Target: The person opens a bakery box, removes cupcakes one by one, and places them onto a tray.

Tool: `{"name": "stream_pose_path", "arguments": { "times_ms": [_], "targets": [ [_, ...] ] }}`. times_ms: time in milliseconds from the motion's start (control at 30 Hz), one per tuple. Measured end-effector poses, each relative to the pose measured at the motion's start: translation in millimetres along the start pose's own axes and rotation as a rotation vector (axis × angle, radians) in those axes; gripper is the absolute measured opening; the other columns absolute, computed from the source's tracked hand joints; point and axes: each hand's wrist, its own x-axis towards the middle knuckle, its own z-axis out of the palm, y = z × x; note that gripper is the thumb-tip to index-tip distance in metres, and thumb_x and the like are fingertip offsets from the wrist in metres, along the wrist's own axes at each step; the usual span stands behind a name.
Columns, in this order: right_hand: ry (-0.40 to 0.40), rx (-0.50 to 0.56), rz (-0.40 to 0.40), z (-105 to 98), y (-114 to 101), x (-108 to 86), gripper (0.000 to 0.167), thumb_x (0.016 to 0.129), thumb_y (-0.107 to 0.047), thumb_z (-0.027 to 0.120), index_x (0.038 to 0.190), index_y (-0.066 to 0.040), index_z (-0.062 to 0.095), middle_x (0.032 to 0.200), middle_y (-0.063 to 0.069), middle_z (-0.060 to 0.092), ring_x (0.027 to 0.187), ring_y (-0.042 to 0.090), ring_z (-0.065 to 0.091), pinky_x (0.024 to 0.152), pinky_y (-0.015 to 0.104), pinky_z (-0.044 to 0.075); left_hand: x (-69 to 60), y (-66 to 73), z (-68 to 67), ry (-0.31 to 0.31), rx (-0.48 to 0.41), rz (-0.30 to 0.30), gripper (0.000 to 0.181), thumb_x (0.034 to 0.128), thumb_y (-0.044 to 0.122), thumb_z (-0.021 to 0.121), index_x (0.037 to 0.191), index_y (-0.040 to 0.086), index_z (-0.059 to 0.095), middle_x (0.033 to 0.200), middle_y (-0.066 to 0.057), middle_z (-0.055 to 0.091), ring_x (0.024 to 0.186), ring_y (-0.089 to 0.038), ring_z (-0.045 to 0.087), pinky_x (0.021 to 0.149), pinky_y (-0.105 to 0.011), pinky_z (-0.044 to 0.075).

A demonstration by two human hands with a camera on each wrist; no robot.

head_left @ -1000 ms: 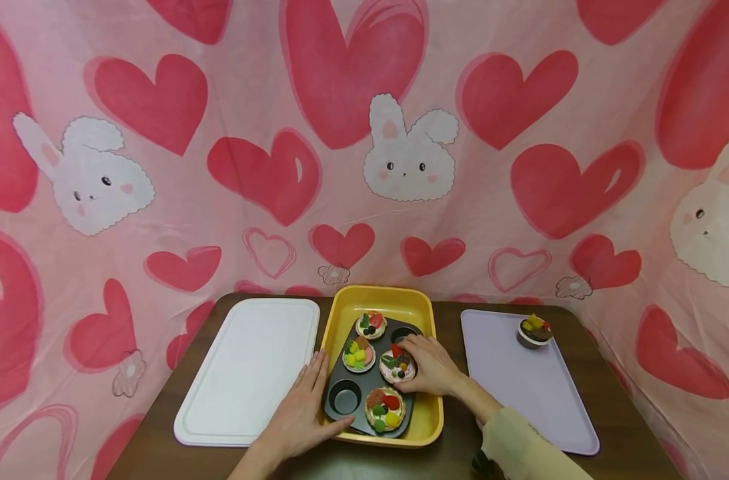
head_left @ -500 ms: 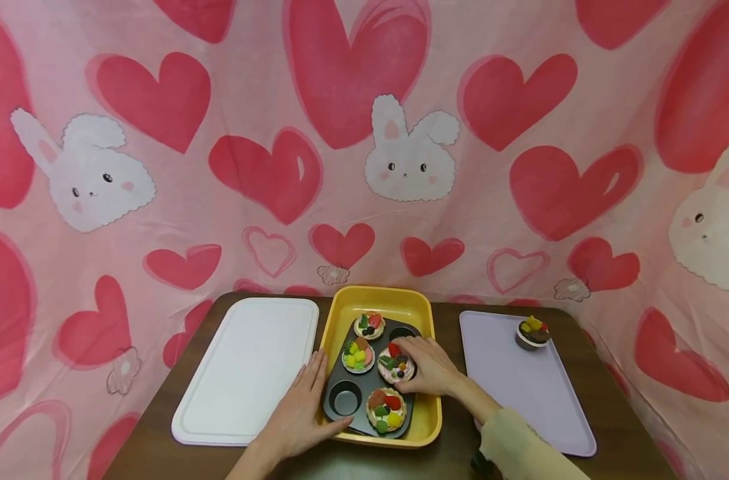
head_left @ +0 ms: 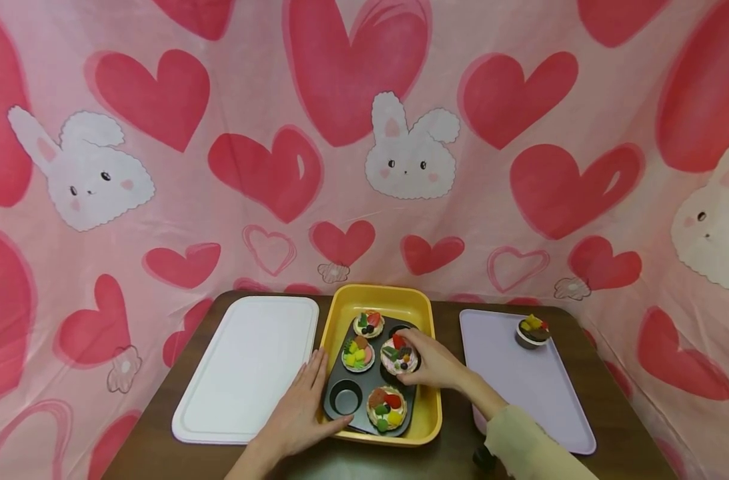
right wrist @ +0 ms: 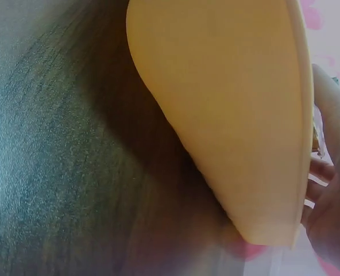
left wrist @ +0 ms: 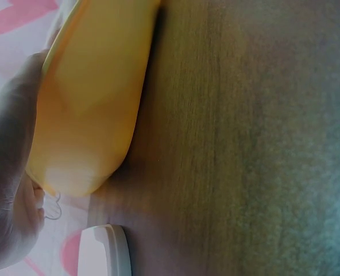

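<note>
My right hand [head_left: 435, 361] grips a toy fruit tart [head_left: 399, 355] by its sides, thumb at the near edge and fingers at the far edge. The tart sits slightly above its cup in the dark muffin tin [head_left: 364, 380]. Three other tarts stay in cups: a strawberry one [head_left: 370, 325], a pineapple one [head_left: 357, 354] and a near one [head_left: 386, 409]. My left hand [head_left: 298, 407] rests along the left rim of the yellow tray [head_left: 381, 291], fingers straight, thumb spread over the near rim. Both wrist views show mostly the tray's outer wall.
A white board [head_left: 250, 370] lies left of the yellow tray. To the right is a lilac tray [head_left: 520, 393] bearing a chocolate cupcake [head_left: 533, 331] at its far end. A pink heart-and-rabbit cloth [head_left: 340, 180] hangs behind the brown table [head_left: 160, 433].
The tart in my right hand has come up out of its cup, which now shows dark beneath it. My left hand has stayed at the yellow tray's rim.
</note>
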Motion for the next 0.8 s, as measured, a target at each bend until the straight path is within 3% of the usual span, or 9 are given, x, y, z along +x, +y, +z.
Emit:
{"name": "stream_pose_path", "arguments": {
  "times_ms": [300,533,800],
  "targets": [
    [0.003,-0.047,-0.030,-10.4,-4.9,-3.1,0.082,0.080,-0.041,0.094,0.149,-0.011,0.060,0.136,0.007,0.069,0.114,0.022,0.065,0.109,0.057,0.059,-0.4,-0.1,-1.0,-0.011,-0.003,-0.005,0.131,0.0851,0.087,0.066,0.176,0.006,0.020,0.187,-0.013,0.013,0.173,-0.035,0.022,0.138,-0.056,0.026],
    [0.062,-0.067,-0.024,-22.8,-7.2,-10.1,0.080,0.076,-0.029,0.098,0.146,-0.011,0.061,0.134,0.005,0.068,0.112,0.021,0.063,0.106,0.057,0.057,-0.3,1.5,0.2,0.002,0.004,0.008,0.130,0.0858,0.086,0.068,0.176,0.005,0.021,0.187,-0.014,0.014,0.172,-0.035,0.022,0.138,-0.054,0.024],
    [0.111,-0.055,-0.033,-32.7,-1.2,-18.1,0.078,0.075,-0.021,0.099,0.142,-0.010,0.060,0.130,0.004,0.065,0.111,0.017,0.064,0.105,0.050,0.062,-3.0,0.7,-2.9,-0.002,-0.001,0.017,0.130,0.0862,0.085,0.068,0.176,0.005,0.019,0.187,-0.013,0.014,0.173,-0.032,0.021,0.138,-0.054,0.025]
  ]
}}
